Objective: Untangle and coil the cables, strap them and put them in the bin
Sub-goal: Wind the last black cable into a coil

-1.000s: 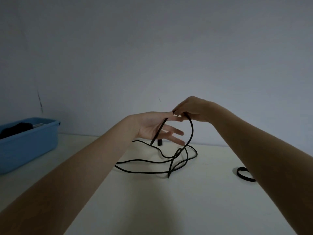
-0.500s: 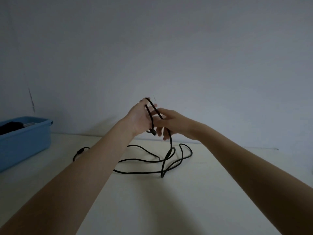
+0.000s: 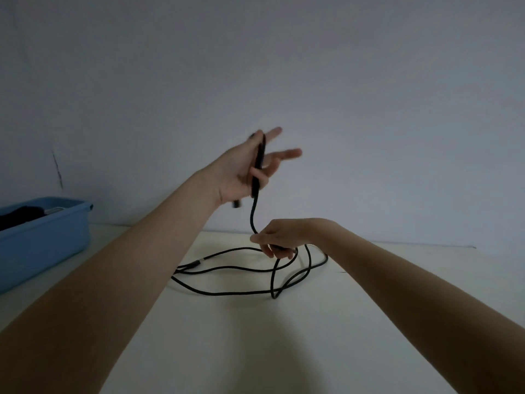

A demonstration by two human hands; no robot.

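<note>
our left hand (image 3: 244,172) holds wound cable (image 3: 227,293) turns mid-frame; our right hand (image 3: 279,236) pinches the strand below. the rest sprawls on the counter (image 3: 284,351). light, limp, likely to snag: grip near loops.

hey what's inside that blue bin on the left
The blue bin holds something dark and a pale item near its rim; too dim to identify. The bin wall hides everything lower down.

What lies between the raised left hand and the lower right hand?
In the head view, a short hanging stretch of black cable runs from left hand to right hand.
</note>
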